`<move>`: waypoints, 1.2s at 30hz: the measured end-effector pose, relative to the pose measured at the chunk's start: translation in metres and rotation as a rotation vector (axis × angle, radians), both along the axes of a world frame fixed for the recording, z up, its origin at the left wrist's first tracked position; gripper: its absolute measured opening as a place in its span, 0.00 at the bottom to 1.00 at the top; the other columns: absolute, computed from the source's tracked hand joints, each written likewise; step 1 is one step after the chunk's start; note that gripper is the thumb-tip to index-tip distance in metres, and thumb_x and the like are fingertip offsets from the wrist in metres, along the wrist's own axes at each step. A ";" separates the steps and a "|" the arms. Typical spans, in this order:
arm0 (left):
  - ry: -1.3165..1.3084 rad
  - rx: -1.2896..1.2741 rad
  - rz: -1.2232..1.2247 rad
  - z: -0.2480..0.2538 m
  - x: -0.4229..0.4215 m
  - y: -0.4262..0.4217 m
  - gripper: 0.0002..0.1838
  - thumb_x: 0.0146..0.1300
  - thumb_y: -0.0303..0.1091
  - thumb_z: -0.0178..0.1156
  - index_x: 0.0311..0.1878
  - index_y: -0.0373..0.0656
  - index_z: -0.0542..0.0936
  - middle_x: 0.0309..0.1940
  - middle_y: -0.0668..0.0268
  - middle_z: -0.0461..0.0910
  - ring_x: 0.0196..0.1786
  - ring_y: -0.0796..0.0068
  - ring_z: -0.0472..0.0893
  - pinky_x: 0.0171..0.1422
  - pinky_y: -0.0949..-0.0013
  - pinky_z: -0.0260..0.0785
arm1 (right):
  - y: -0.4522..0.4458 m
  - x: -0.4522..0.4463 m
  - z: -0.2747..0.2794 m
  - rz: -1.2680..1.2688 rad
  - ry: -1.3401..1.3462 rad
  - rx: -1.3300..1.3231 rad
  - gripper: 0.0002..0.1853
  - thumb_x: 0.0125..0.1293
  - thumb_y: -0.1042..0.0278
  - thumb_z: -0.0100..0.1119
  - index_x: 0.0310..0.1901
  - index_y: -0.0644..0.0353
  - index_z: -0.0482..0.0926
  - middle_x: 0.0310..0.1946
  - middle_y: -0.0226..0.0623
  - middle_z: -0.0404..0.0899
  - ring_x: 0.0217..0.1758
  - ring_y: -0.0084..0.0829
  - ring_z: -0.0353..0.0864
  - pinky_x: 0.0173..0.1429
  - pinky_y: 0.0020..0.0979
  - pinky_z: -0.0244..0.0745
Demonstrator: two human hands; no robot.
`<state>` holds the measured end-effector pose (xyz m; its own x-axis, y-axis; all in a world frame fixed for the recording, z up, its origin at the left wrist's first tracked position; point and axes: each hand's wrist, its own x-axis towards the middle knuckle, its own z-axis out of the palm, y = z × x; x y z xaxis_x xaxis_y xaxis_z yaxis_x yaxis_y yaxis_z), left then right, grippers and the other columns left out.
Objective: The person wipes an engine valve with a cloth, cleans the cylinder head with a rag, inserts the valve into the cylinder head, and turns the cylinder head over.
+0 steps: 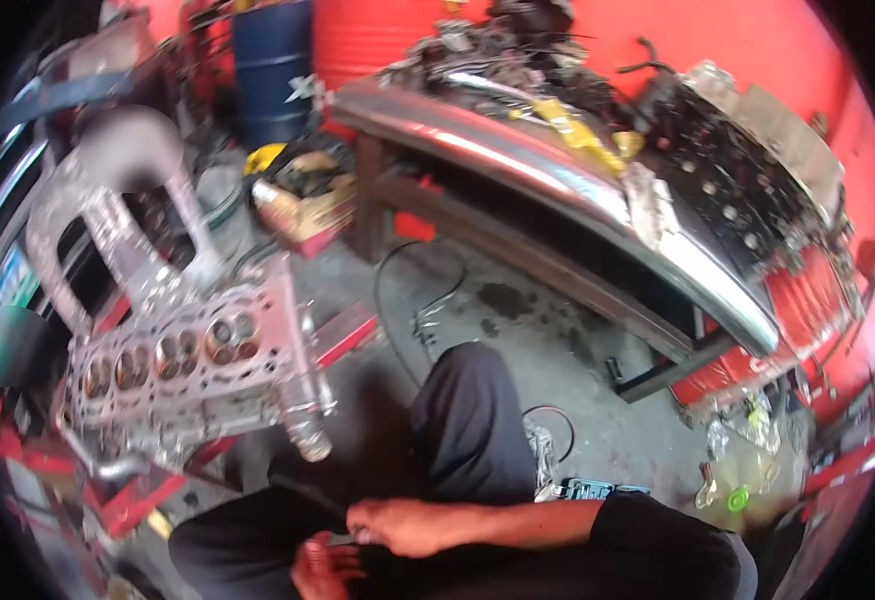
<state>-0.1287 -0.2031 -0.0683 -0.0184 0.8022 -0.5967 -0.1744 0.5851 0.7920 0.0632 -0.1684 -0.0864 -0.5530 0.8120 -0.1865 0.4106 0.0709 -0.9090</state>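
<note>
Low in the view, both of my hands are close together above my dark trousers. My right hand [393,526] has its fingers curled in; a thin dark item seems to lie at them, too unclear to name. Just below and to the left, my left hand [325,569] has its fingers partly spread, with nothing visible in it. A metal cylinder head [193,355] with several round chambers faces up at the left, beyond my hands, and neither hand touches it.
A metal-edged workbench [518,165] crosses the upper middle, with parts and a yellow item on top. A blue drum [274,70] and a cardboard box [303,210] stand behind. A dark engine block [733,170] sits at the right. A cable [380,290] lies on the floor.
</note>
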 end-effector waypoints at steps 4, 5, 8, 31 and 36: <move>0.533 0.690 -0.471 -0.053 0.026 -0.005 0.19 0.72 0.41 0.53 0.46 0.31 0.78 0.32 0.56 0.82 0.36 0.57 0.81 0.43 0.58 0.76 | -0.028 0.009 0.016 -0.029 0.209 -0.040 0.08 0.76 0.65 0.47 0.46 0.60 0.68 0.37 0.43 0.73 0.41 0.42 0.75 0.47 0.41 0.70; 0.457 0.626 -0.468 -0.047 0.031 -0.002 0.18 0.73 0.41 0.52 0.45 0.31 0.78 0.32 0.57 0.81 0.37 0.58 0.81 0.43 0.59 0.76 | -0.031 0.013 0.015 -0.055 0.223 -0.210 0.09 0.76 0.63 0.47 0.47 0.60 0.68 0.35 0.42 0.73 0.39 0.40 0.74 0.46 0.41 0.70; 0.190 0.145 -0.440 -0.029 0.038 0.016 0.16 0.71 0.41 0.54 0.42 0.35 0.78 0.32 0.58 0.80 0.36 0.58 0.81 0.42 0.57 0.76 | -0.031 0.039 0.019 0.025 0.123 -0.302 0.17 0.74 0.58 0.52 0.57 0.57 0.67 0.40 0.43 0.78 0.43 0.40 0.79 0.49 0.42 0.72; 0.244 0.882 -0.258 0.006 0.120 0.038 0.03 0.63 0.23 0.63 0.36 0.35 0.79 0.28 0.61 0.80 0.31 0.73 0.80 0.39 0.70 0.73 | 0.002 0.287 0.133 -1.537 0.648 0.612 0.26 0.67 0.57 0.58 0.63 0.60 0.70 0.47 0.37 0.78 0.39 0.28 0.78 0.36 0.29 0.74; 0.680 1.330 -0.573 0.007 0.165 0.091 0.06 0.57 0.31 0.61 0.36 0.43 0.75 0.28 0.61 0.77 0.37 0.56 0.77 0.40 0.55 0.66 | 0.011 0.080 0.060 -1.288 0.752 -0.137 0.23 0.71 0.55 0.59 0.59 0.62 0.73 0.49 0.33 0.79 0.52 0.24 0.77 0.60 0.27 0.71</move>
<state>0.0366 -0.1121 -0.0618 0.4955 0.7152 0.4928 0.3970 -0.6912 0.6038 0.1437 -0.1573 -0.0260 0.5106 0.8043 -0.3041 -0.4303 -0.0672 -0.9002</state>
